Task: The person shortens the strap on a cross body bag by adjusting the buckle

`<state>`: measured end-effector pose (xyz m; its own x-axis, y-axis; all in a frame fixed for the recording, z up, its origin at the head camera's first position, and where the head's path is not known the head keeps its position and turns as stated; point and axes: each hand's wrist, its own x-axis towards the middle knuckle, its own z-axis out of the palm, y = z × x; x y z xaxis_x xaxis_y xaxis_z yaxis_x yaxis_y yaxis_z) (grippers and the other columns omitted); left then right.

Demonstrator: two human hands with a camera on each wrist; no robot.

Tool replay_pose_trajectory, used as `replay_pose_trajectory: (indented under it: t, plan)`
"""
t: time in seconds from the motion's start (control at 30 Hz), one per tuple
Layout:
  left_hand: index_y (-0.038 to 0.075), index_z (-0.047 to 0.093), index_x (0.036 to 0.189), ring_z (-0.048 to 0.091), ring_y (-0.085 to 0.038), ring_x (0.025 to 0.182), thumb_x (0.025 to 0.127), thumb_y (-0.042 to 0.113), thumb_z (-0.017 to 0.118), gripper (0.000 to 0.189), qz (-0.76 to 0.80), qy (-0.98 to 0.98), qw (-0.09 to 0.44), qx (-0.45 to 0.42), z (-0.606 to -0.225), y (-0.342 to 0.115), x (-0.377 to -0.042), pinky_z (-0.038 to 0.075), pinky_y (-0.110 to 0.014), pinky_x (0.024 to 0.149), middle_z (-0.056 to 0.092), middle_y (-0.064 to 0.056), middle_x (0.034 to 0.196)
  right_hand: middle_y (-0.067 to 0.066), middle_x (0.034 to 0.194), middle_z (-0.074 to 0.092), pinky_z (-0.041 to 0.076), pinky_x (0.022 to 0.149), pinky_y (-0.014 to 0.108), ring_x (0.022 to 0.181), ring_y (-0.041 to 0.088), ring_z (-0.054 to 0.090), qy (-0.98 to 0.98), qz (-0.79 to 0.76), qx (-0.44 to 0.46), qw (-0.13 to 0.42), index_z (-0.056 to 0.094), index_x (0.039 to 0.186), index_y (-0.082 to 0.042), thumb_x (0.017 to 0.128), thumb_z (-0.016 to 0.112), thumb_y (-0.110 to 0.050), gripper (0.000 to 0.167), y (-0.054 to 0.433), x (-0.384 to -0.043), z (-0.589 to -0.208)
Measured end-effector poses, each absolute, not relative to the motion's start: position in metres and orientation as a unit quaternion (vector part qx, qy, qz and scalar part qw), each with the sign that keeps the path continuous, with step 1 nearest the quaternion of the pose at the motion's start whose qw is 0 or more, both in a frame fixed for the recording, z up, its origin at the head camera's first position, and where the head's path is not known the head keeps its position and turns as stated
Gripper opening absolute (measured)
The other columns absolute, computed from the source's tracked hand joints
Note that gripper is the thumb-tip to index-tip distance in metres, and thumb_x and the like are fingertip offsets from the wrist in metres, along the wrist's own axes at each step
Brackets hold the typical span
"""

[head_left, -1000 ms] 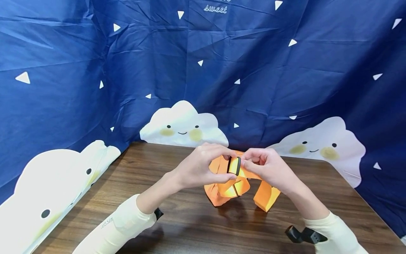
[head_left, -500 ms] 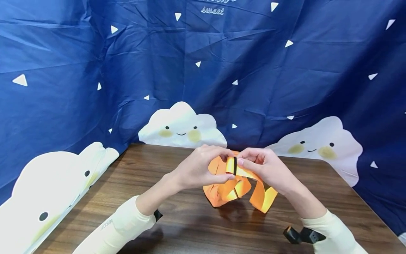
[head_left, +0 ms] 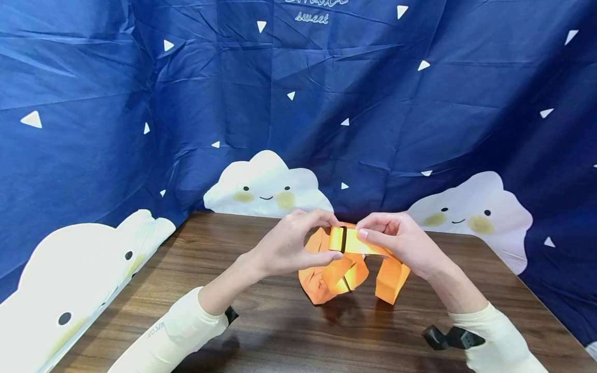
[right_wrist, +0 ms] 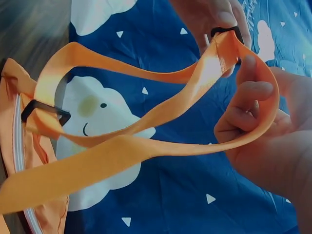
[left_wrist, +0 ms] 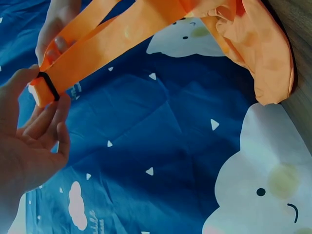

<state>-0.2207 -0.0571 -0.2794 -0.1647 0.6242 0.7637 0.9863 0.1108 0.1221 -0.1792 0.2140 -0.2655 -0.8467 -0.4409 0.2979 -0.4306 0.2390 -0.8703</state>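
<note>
Thumb and fingertips of my left hand (head_left: 285, 247) pinch the black slider buckle (head_left: 344, 239) at its two ends. A bright orange webbing strap (head_left: 375, 248) runs through it and makes a short fold on the left side. Just right of the buckle, my right hand (head_left: 404, 243) pinches the strap between thumb and fingers. Below the hands sits a soft orange bag (head_left: 313, 282), partly hidden by the left hand and the strap. In the right wrist view, a second black buckle (right_wrist: 46, 109) joins the strap to the bag beside a pale zipper (right_wrist: 19, 141).
The dark wood table (head_left: 270, 331) lies under both forearms. A blue curtain (head_left: 261, 93) with white clouds and triangles hangs behind and at the sides. Black wrist bands (head_left: 454, 338) sit over the cream sleeves. A strap loop (head_left: 392, 280) hangs beneath the right hand.
My right hand has moved slightly right along the strap, away from the buckle, with more strap showing between them. The buckle has turned edge-on and shifted slightly left.
</note>
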Motion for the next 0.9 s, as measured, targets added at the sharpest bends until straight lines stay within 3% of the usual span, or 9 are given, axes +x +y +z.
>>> replay_pose_trajectory:
  t: [0.1,0.2,0.3,0.47,0.53,0.7,0.77,0.9]
  plan:
    - [0.008,0.067,0.119,0.059,-0.004,0.104,0.082,0.034,0.086,0.048,-0.315,-0.691,0.283,-0.586,-0.28,-0.056,-0.221,0.042,-0.031,0.094,0.069,0.006,0.11,0.005,0.061,0.042,0.028,0.04,0.033,0.046,0.021,0.033,0.793,-0.538,-0.286,-0.003,0.073,0.11,-0.007,0.101,0.065,-0.014,0.014,0.21,-0.179,-0.267]
    - [0.008,0.068,0.118,0.058,-0.005,0.106,0.083,0.035,0.085,0.047,-0.308,-0.691,0.29,-0.586,-0.281,-0.055,-0.221,0.042,-0.031,0.093,0.069,0.006,0.111,0.006,0.06,0.037,0.026,0.039,0.036,0.045,0.025,0.031,0.799,-0.528,-0.287,-0.007,0.074,0.11,-0.008,0.102,0.065,-0.016,0.015,0.206,-0.177,-0.267]
    - [0.008,0.068,0.118,0.058,-0.006,0.105,0.083,0.034,0.085,0.047,-0.304,-0.69,0.297,-0.585,-0.28,-0.055,-0.22,0.042,-0.031,0.094,0.069,0.005,0.11,0.009,0.063,0.046,0.032,0.041,0.034,0.046,0.025,0.034,0.804,-0.523,-0.285,-0.006,0.073,0.112,-0.007,0.102,0.064,-0.016,0.016,0.206,-0.176,-0.266]
    - [0.008,0.066,0.115,0.058,-0.006,0.093,0.082,0.03,0.085,0.044,-0.309,-0.685,0.294,-0.59,-0.277,-0.056,-0.221,0.043,-0.025,0.09,0.067,0.005,0.105,0.017,0.086,0.068,0.053,0.057,0.031,0.066,0.026,0.06,0.805,-0.518,-0.288,0.009,0.072,0.115,-0.005,0.102,0.064,-0.014,0.018,0.216,-0.177,-0.263]
    - [0.008,0.064,0.113,0.057,-0.007,0.09,0.082,0.028,0.085,0.043,-0.314,-0.684,0.288,-0.592,-0.277,-0.056,-0.221,0.044,-0.023,0.086,0.065,0.006,0.103,0.019,0.093,0.07,0.056,0.061,0.032,0.076,0.027,0.065,0.803,-0.518,-0.294,0.01,0.072,0.115,-0.004,0.102,0.063,-0.011,0.017,0.219,-0.178,-0.263]
    - [0.007,0.064,0.112,0.056,-0.006,0.087,0.081,0.027,0.085,0.042,-0.319,-0.681,0.284,-0.595,-0.278,-0.055,-0.222,0.043,-0.02,0.08,0.065,0.005,0.102,0.02,0.094,0.069,0.058,0.066,0.033,0.078,0.029,0.066,0.788,-0.53,-0.314,0.016,0.07,0.115,-0.001,0.102,0.062,-0.008,0.017,0.217,-0.177,-0.263]
    - [0.007,0.065,0.112,0.055,-0.005,0.088,0.081,0.028,0.085,0.042,-0.315,-0.678,0.289,-0.598,-0.278,-0.054,-0.222,0.043,-0.021,0.08,0.065,0.005,0.102,0.021,0.097,0.07,0.059,0.071,0.035,0.082,0.032,0.066,0.782,-0.536,-0.316,0.02,0.07,0.116,-0.001,0.102,0.062,-0.008,0.018,0.213,-0.176,-0.263]
    - [0.007,0.066,0.111,0.057,-0.006,0.094,0.081,0.029,0.085,0.042,-0.307,-0.677,0.298,-0.599,-0.281,-0.051,-0.222,0.043,-0.027,0.086,0.067,0.004,0.104,0.02,0.098,0.07,0.058,0.069,0.035,0.081,0.034,0.066,0.786,-0.54,-0.302,0.022,0.07,0.116,-0.002,0.102,0.063,-0.011,0.018,0.204,-0.174,-0.266]
